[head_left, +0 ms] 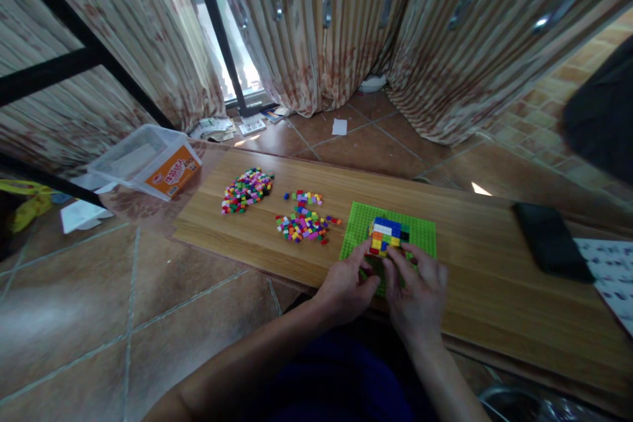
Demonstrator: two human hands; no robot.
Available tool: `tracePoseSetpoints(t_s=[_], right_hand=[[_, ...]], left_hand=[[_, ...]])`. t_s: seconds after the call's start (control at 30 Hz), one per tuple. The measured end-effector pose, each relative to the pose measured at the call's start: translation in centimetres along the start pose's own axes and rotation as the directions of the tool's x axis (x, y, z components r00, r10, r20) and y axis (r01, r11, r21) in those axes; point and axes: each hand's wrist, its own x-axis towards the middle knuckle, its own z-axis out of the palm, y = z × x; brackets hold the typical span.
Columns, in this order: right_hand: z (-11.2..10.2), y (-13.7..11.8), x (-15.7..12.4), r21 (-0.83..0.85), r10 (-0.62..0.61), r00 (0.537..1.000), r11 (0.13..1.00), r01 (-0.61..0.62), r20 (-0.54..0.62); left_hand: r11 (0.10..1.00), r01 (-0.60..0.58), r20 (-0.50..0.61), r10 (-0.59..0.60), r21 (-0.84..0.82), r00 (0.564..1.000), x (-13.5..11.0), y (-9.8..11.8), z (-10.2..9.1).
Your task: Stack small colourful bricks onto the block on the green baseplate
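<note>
A green studded baseplate [420, 227] lies on the wooden table in front of me. On it stands a small build of toy bricks [386, 231] in blue, white, orange, yellow and red, with a dark brick at its right side. My left hand [349, 283] is at the build's left front corner, its fingers curled and touching the edge. My right hand [418, 290] has its bent fingertips against the front and right of the build. Both hands hold the build between them. The fingers hide its lower front, so any loose brick there cannot be made out.
Left of the baseplate, loose bricks lie in a large pile [247, 190], a middle pile [302, 227] and a small row [307, 198]. A clear plastic box [171, 161] stands at the table's left end. A black phone [551, 241] and a printed sheet [608, 273] lie at right.
</note>
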Motion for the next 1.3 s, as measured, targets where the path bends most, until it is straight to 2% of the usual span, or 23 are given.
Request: tracePoseSetpoints(t_s=[0.2,0.3,0.43,0.5,0.63,0.73,0.83,1.13,1.3], right_hand=[[0.1,-0.2,0.0,-0.012,0.013,1.0,1.0,-0.013,0.01],[0.1,-0.3,0.0,-0.02,0.017,1.0,1.0,-0.016,0.016],[0.0,-0.3,-0.1,-0.025,0.026,0.999,0.999,-0.026,0.03],[0.0,-0.4,-0.1,-0.026,0.032,0.999,0.999,-0.031,0.037],[-0.1,-0.3,-0.1,-0.026,0.041,0.998,0.999,-0.04,0.037],[-0.1,-0.1,-0.1,-0.022,0.04,0.998,0.999,-0.039,0.043],[0.0,0.1,-0.3,-0.011,0.033,0.998,0.999,-0.032,0.057],[0.2,0.2,-0.3,-0.018,0.032,0.998,0.999,-0.031,0.057],[-0.1,0.5,-0.4,0.014,0.052,0.999,0.999,-0.051,-0.015]], left_hand=[[0.997,-0.047,-0.021,0.048,0.064,0.999,-0.2,-0.2,0.2],[0.979,-0.116,-0.054,0.127,0.166,0.99,-0.3,-0.4,0.3],[0.895,-0.247,-0.028,0.277,0.372,0.96,-0.3,-0.2,0.1],[0.835,-0.276,0.022,0.302,0.476,0.953,-0.3,0.0,0.0],[0.704,-0.25,0.113,0.236,0.664,0.965,-0.2,0.8,-0.2],[0.624,-0.209,0.127,0.173,0.753,0.977,-0.3,1.5,-0.1],[0.575,-0.197,0.126,0.162,0.794,0.979,-0.1,2.1,0.1],[0.523,-0.211,0.127,0.192,0.826,0.973,0.2,1.9,0.5],[0.525,-0.228,0.151,0.186,0.82,0.971,0.1,2.0,0.0]])
